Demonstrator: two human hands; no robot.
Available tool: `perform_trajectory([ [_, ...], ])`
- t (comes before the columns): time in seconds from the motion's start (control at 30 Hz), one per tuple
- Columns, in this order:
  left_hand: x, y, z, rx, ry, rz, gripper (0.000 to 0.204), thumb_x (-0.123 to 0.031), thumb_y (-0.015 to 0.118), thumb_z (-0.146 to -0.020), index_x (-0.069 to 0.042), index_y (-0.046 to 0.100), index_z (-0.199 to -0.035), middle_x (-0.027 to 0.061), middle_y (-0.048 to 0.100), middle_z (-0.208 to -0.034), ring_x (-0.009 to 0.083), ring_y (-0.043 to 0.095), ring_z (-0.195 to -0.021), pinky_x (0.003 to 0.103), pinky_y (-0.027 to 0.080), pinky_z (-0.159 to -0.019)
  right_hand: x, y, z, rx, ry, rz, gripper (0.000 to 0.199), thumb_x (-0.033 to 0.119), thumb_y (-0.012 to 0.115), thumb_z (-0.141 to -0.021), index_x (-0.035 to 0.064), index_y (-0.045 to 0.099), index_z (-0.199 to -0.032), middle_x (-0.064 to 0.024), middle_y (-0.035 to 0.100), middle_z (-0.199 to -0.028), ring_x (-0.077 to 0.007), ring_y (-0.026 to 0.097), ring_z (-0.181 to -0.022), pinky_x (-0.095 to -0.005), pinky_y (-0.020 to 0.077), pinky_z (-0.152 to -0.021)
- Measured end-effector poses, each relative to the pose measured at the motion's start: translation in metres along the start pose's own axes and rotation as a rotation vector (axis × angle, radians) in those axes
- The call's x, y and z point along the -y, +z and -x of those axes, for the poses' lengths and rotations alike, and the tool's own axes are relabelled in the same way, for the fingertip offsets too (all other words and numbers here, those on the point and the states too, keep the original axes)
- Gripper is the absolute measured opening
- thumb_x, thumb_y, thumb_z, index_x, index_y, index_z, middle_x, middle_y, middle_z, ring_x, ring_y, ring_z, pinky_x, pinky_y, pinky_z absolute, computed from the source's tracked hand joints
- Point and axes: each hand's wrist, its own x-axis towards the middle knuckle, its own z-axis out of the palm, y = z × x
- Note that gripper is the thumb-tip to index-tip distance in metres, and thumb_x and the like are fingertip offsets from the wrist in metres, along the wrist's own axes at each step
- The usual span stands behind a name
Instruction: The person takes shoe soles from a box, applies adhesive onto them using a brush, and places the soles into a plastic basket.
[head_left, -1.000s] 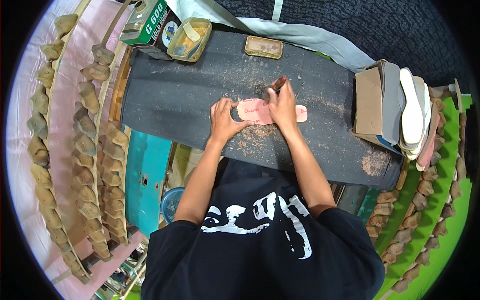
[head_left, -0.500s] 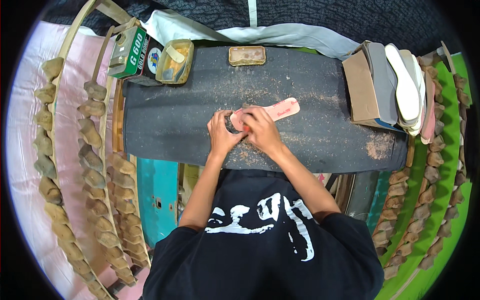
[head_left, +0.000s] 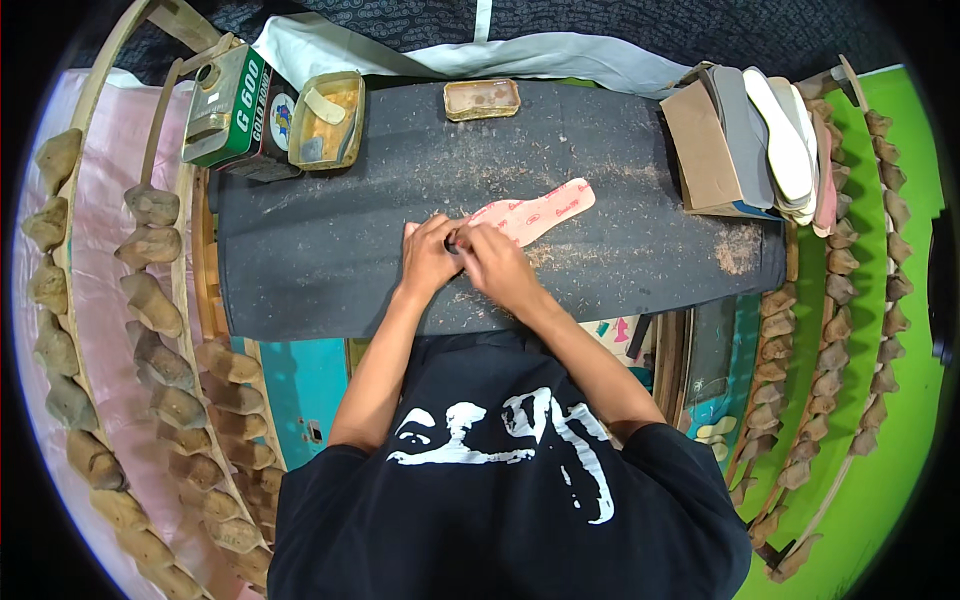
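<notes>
A pink shoe insole (head_left: 545, 209) lies on the dark work board (head_left: 330, 250), its toe pointing up to the right. My left hand (head_left: 428, 256) presses down on the insole's near end. Close beside it, my right hand (head_left: 497, 263) grips a small dark tool whose tip shows between the two hands; most of the tool is hidden. Shavings and dust are scattered around both hands.
Green can (head_left: 228, 108) and open yellow tin (head_left: 327, 120) at the back left, flat tin (head_left: 482, 99) at back centre. Stack of insoles and boards (head_left: 760, 145) at right. Rows of wooden shoe lasts (head_left: 150, 300) hang left, with more shoe lasts (head_left: 850, 260) on the right.
The insole has turned so its toe points up-right, and both hands have drawn closer together at its near end. The view has shifted a little.
</notes>
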Motion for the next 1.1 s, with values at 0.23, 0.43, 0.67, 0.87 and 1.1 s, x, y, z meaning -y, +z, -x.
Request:
perform_trajectory([
  [0.23, -0.006, 0.0, 0.001, -0.006, 0.008, 0.033, 0.064, -0.047, 0.098, -0.062, -0.016, 0.082, -0.115, -0.0022, 0.055, -0.077, 0.0177, 0.058, -0.075, 0.035, 0.036, -0.077, -0.037, -0.041, -0.014, -0.338, 0.412, -0.053, 0.015, 0.013, 0.064, -0.105, -0.0019, 0.065, -0.107, -0.0217, 0.07, -0.098, -0.0406, 0.071, -0.089, -0.0472, 0.0559, -0.077],
  [0.43, -0.002, 0.006, 0.003, -0.084, 0.063, 0.035, 0.057, -0.043, 0.097, -0.066, -0.015, 0.08, -0.113, -0.0019, 0.057, -0.079, 0.0174, 0.06, -0.077, 0.036, 0.037, -0.077, 0.005, -0.006, 0.003, -0.149, 0.012, 0.175, 0.023, 0.0, 0.068, -0.087, 0.0037, 0.066, -0.109, -0.0164, 0.067, -0.103, -0.0389, 0.069, -0.098, -0.0485, 0.0556, -0.082],
  [0.67, -0.007, -0.004, 0.001, 0.002, 0.042, 0.014, 0.057, -0.047, 0.094, -0.071, -0.014, 0.079, -0.115, -0.0008, 0.058, -0.082, 0.0194, 0.061, -0.081, 0.038, 0.036, -0.08, -0.057, -0.054, 0.004, -0.413, 0.467, -0.053, 0.018, 0.016, 0.065, -0.105, -0.0011, 0.067, -0.105, -0.0205, 0.078, -0.092, -0.0323, 0.078, -0.083, -0.0435, 0.0583, -0.074],
  [0.87, -0.013, -0.002, 0.002, -0.012, 0.025, -0.021, 0.059, -0.045, 0.096, -0.067, -0.014, 0.079, -0.114, -0.0007, 0.06, -0.086, 0.0193, 0.062, -0.086, 0.038, 0.036, -0.082, -0.104, -0.096, -0.004, -0.388, 0.264, 0.267, 0.017, 0.0, 0.062, -0.095, 0.0014, 0.067, -0.111, -0.0203, 0.074, -0.102, -0.0406, 0.074, -0.096, -0.0469, 0.0579, -0.083],
  [1.1, -0.017, 0.003, 0.002, -0.056, 0.05, -0.064, 0.064, -0.048, 0.097, -0.063, -0.015, 0.078, -0.114, -0.0013, 0.064, -0.095, 0.0197, 0.065, -0.095, 0.039, 0.038, -0.087, -0.016, -0.029, 0.018, -0.133, 0.135, -0.158, 0.018, 0.003, 0.066, -0.094, 0.0006, 0.065, -0.112, -0.0196, 0.07, -0.103, -0.0416, 0.071, -0.094, -0.0483, 0.0577, -0.082],
])
